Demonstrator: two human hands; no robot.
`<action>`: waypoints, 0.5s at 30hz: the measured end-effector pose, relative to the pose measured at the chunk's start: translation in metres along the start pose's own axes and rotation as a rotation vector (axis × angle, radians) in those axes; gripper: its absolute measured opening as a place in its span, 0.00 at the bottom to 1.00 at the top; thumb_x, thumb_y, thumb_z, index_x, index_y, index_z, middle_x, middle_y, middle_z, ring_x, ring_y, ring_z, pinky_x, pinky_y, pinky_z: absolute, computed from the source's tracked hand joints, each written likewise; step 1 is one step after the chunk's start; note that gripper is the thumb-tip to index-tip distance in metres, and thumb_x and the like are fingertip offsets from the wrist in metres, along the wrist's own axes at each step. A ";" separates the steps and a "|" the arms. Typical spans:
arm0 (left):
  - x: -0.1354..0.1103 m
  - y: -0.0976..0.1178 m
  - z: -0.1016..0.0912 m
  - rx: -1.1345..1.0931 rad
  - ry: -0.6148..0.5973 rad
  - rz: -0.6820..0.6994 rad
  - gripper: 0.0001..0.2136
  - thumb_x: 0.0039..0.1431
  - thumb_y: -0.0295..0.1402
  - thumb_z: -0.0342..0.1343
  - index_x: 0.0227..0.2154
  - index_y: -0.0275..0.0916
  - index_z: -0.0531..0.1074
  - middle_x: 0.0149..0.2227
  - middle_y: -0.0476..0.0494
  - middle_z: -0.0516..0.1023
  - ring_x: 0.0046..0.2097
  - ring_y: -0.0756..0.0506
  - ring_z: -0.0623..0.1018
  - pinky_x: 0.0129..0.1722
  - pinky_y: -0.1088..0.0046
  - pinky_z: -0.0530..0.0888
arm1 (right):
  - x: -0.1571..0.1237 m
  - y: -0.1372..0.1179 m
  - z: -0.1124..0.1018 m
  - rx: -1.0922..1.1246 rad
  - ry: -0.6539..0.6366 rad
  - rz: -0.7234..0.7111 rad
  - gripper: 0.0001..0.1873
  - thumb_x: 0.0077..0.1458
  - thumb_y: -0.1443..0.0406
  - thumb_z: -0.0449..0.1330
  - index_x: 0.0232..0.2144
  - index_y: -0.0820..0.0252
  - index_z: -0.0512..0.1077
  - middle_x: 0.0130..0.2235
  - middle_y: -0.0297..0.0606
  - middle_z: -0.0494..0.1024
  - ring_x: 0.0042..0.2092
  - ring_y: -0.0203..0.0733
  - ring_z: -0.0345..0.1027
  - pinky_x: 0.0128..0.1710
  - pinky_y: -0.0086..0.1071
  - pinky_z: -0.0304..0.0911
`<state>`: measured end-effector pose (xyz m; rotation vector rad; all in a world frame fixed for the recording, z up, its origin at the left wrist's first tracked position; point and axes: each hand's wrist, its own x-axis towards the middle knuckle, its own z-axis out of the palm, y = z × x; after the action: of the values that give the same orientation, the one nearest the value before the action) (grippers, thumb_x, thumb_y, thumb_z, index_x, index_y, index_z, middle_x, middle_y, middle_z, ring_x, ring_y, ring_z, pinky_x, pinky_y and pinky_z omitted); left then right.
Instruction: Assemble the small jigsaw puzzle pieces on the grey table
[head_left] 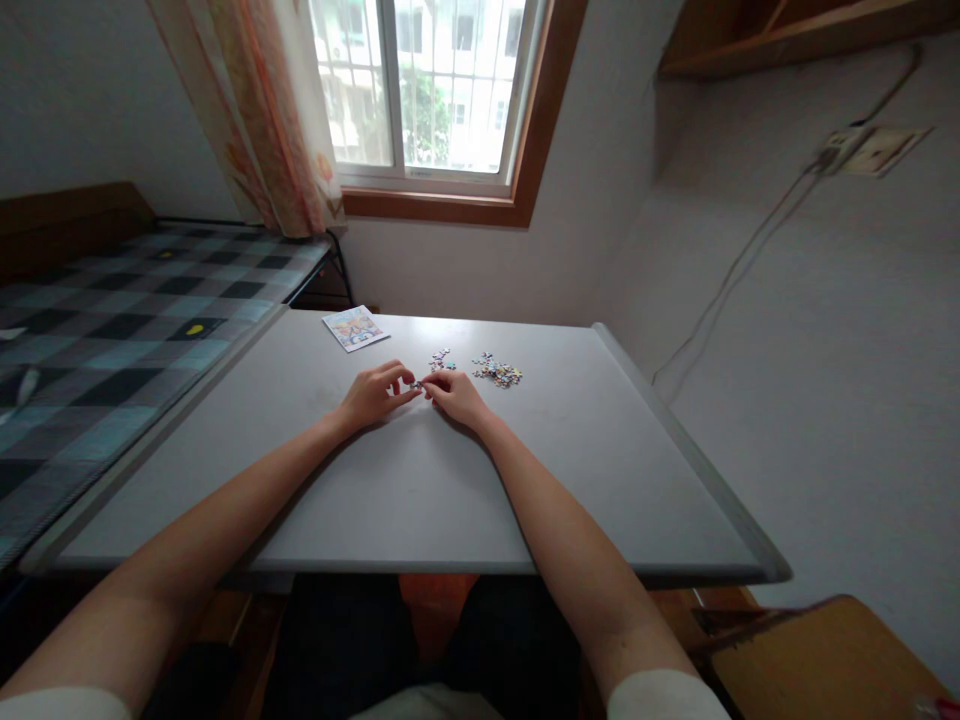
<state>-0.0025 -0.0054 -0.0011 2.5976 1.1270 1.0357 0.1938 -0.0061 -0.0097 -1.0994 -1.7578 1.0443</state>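
Observation:
My left hand [373, 394] and my right hand [455, 395] rest on the grey table [420, 480], fingertips meeting. Between them both hands pinch small jigsaw puzzle pieces [416, 384]. Just beyond the fingers lies a small cluster of pieces [441, 360]. A larger heap of loose coloured pieces [498, 372] sits to the right of it. A small picture card [354, 328] lies flat at the table's far left.
A bed with a checked blue and black cover [112, 340] runs along the table's left side. The white wall stands close on the right. A wooden chair or stool [810, 650] sits at the near right corner. A window and curtain are behind the table.

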 end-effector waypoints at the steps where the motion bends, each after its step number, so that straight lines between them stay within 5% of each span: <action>1: 0.000 0.000 0.000 0.004 0.005 0.000 0.12 0.60 0.44 0.55 0.33 0.39 0.72 0.32 0.49 0.74 0.27 0.53 0.74 0.28 0.77 0.71 | 0.000 0.000 0.000 -0.001 0.002 0.005 0.08 0.53 0.69 0.57 0.33 0.63 0.76 0.26 0.33 0.76 0.25 0.31 0.67 0.30 0.26 0.62; 15: -0.003 -0.011 0.005 0.014 0.016 0.004 0.12 0.61 0.44 0.55 0.34 0.40 0.72 0.33 0.48 0.74 0.28 0.52 0.74 0.30 0.77 0.72 | -0.002 -0.002 0.002 -0.070 0.020 0.010 0.07 0.53 0.69 0.58 0.33 0.63 0.76 0.26 0.32 0.75 0.26 0.32 0.66 0.31 0.26 0.62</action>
<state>-0.0070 0.0011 -0.0101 2.6082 1.1364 1.0548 0.1921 -0.0094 -0.0092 -1.1589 -1.7864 0.9805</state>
